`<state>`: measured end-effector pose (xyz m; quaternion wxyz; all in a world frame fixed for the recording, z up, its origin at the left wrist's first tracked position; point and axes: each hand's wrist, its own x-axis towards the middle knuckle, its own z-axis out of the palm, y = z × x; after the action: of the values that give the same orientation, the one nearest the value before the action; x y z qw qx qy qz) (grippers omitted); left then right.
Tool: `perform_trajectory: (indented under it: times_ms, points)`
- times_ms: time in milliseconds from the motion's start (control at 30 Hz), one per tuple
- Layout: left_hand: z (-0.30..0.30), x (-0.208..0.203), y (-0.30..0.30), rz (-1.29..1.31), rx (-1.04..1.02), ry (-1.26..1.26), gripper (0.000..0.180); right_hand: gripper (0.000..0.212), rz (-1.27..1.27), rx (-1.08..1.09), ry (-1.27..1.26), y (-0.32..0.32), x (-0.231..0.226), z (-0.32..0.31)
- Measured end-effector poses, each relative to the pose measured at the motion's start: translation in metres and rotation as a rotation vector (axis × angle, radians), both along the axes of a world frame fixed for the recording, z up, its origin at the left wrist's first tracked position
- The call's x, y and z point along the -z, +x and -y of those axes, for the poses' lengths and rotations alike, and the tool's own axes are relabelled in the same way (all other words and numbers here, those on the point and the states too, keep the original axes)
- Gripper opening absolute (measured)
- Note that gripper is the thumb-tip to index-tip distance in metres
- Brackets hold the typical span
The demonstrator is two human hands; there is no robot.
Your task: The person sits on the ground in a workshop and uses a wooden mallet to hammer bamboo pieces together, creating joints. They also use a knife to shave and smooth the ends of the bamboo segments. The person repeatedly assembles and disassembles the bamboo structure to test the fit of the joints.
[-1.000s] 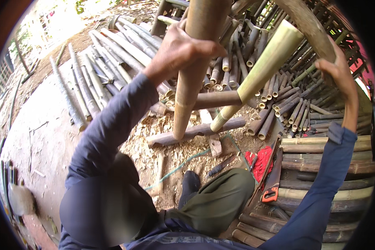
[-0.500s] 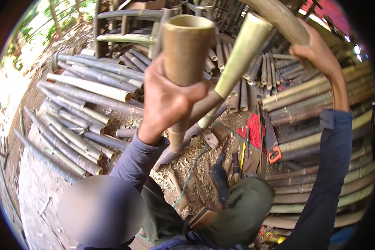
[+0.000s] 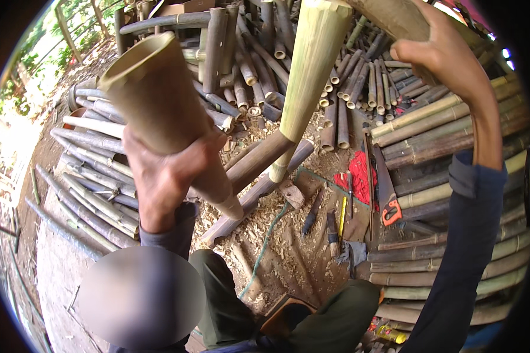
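My left hand (image 3: 165,179) is closed round a brown bamboo tube (image 3: 153,97), its wide hollow mouth up and tilted left. Its narrow lower end overlaps a brown bamboo crosspiece (image 3: 259,160) in the picture; I cannot tell whether they touch. A pale, shaved bamboo tube (image 3: 312,65) stands between my hands, tapering down to that crosspiece. Up at the right, my right hand (image 3: 450,53) grips a thick brown pole (image 3: 388,17) that runs out of the top edge. Whether this pole touches the pale tube's top is unclear.
Pale shavings and a wooden block (image 3: 291,195) lie on the ground. Right of them are a knife (image 3: 313,213), a yellow rule (image 3: 342,216), a red cloth (image 3: 359,176) and an orange-handled saw (image 3: 388,197). Bamboo poles lie stacked left (image 3: 94,194), right (image 3: 436,191) and behind.
My left hand has moved left, and its tube has swung from nearly upright to a leftward tilt. The pale tube appears higher and further left. My right knee has shifted, uncovering more of the knife.
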<state>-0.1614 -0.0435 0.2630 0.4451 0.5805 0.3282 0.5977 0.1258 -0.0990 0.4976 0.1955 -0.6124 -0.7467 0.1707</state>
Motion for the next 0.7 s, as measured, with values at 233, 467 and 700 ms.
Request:
perform_trajectory:
  times_ms: [233, 467, 700]
  points:
    - [0.023, 0.016, 0.009, 0.192, 0.002, 0.052, 0.065, 0.085, 0.247, 0.055, 0.395, 0.047, 0.031, -0.007]
    - [0.084, -0.034, 0.044, -0.045, -0.252, 0.088, 0.067, 0.072, 0.034, 0.065, 0.38, 0.083, 0.057, 0.042]
    - [0.165, -0.005, 0.083, -0.152, -0.328, 0.337, 0.059, 0.1, 0.175, 0.284, 0.367, 0.164, 0.108, 0.166]
